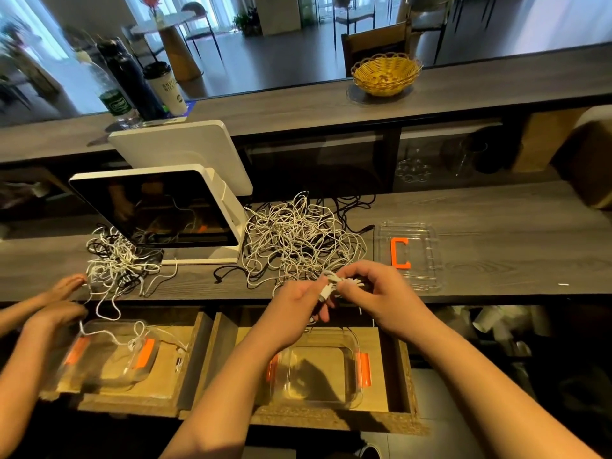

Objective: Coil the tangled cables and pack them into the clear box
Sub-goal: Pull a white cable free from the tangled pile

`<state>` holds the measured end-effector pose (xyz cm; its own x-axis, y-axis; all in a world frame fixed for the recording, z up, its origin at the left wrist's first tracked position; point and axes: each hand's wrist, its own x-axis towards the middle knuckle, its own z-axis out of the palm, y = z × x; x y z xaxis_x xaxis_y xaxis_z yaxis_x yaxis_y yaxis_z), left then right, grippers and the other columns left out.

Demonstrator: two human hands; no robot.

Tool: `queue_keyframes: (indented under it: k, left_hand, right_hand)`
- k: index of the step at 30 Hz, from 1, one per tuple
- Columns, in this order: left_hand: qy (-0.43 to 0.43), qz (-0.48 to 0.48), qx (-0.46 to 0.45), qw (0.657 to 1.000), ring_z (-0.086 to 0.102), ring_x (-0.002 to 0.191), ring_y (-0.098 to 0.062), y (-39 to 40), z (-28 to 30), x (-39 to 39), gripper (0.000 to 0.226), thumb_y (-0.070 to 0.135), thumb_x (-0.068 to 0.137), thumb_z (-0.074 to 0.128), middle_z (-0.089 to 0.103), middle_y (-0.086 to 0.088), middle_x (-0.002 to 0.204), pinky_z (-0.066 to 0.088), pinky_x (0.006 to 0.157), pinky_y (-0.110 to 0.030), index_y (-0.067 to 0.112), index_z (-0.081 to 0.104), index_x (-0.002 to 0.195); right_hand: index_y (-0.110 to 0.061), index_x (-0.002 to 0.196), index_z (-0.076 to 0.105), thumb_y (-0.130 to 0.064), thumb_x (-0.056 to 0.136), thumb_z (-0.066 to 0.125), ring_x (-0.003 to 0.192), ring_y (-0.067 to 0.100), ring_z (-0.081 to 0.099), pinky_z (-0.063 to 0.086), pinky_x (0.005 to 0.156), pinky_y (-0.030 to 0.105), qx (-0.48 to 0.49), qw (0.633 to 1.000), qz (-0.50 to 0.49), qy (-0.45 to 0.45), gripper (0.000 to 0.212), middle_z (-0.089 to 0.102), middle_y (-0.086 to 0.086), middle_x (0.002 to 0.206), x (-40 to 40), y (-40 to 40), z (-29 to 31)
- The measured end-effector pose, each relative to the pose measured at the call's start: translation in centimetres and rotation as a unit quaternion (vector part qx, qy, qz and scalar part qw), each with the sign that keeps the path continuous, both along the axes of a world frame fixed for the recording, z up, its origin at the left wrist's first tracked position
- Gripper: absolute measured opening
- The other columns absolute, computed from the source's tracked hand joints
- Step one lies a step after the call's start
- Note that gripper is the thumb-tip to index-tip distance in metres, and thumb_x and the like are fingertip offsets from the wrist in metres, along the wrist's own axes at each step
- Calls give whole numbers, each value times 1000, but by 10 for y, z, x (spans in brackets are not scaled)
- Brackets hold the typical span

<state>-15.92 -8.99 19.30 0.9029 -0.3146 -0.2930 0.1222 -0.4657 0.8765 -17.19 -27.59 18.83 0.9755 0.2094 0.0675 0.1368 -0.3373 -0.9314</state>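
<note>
Presently a small white coil (pixel 334 283) is pinched between left hand (pixel 299 303) and right hand (pixel 371 286), both grips curled round it, directly above the clear box (pixel 351 346), the tangled cables (pixel 298 236) lying beyond on the desk (pixel 496 246).

Both of the person's forearms are bare from the lower edge of view up to the wrists, with no sleeve, watch, ring or glove on the left hand (pixel 295 303) or the right hand (pixel 377 289), fingernails short and plain.
</note>
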Motion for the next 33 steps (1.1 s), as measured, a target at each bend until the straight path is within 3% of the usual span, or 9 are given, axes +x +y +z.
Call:
queue_keyframes:
  k: [5,8,10,12,15,19,24,27,33]
  left_hand:
    - [96,-7,-23,995,49,46,-4,6,1,-3,45,29,107,43,60,5,50,37,55,-22,9,67,74]
    - [18,-21,108,994,48,47,-7,6,-5,1,49,44,102,51,56,7,47,40,58,-26,15,71,67]
    - [-29,-1,141,990,48,48,-10,5,-8,4,51,50,98,55,55,5,48,38,55,-27,19,71,61]
    - [-19,13,119,993,54,50,-9,1,-9,2,50,47,100,53,61,4,50,44,60,-26,20,70,61]
    - [52,-7,80,995,57,52,-11,-13,-14,-1,49,35,106,44,65,2,54,47,68,-30,14,69,70]
    - [75,-13,33,997,56,57,-15,-25,-19,2,44,39,102,44,65,0,60,44,64,-31,13,67,74]
    - [72,5,-53,996,48,58,-9,-24,-23,-5,37,33,106,45,54,5,64,41,58,-19,17,60,76]
    - [33,25,-50,998,47,59,-6,-24,-25,-2,32,29,104,49,53,8,65,41,57,-18,16,63,79]
    - [15,84,-146,986,47,53,-11,-25,-17,-7,39,17,103,49,52,6,56,42,54,-22,17,56,65]
  right_hand:
    - [-17,110,70,-25,93,66,87,6,58,48,76,23,-133,987,5,-88,19,64,-5,97,-7,5,-9]
    - [-17,110,68,-26,94,64,89,7,58,48,79,26,-151,984,4,-93,19,62,-5,98,-11,3,-16]
    - [-18,112,67,-27,96,61,93,4,56,45,79,20,-142,986,-18,-89,19,61,-9,100,-12,1,-15]
    - [-18,114,66,-27,97,59,95,4,56,41,79,15,-154,983,-30,-90,20,61,-8,103,-13,1,-15]
    - [-17,115,65,-27,98,58,95,6,56,43,81,19,-189,978,-32,-87,21,61,-6,105,-16,2,-19]
    - [-17,118,63,-28,98,56,99,10,57,48,87,28,-219,973,-27,-72,23,60,-4,107,-14,-2,-14]
    - [-19,119,61,-26,92,64,98,7,55,48,86,24,-223,974,-8,-31,28,60,-7,110,-7,-8,-2]
    - [-21,112,63,-25,87,71,96,6,58,50,84,23,-164,986,-35,-17,27,62,-8,105,-7,-7,-6]
    - [-17,94,72,-6,87,70,73,4,61,49,68,22,94,990,-45,92,14,69,1,87,0,-9,-10]
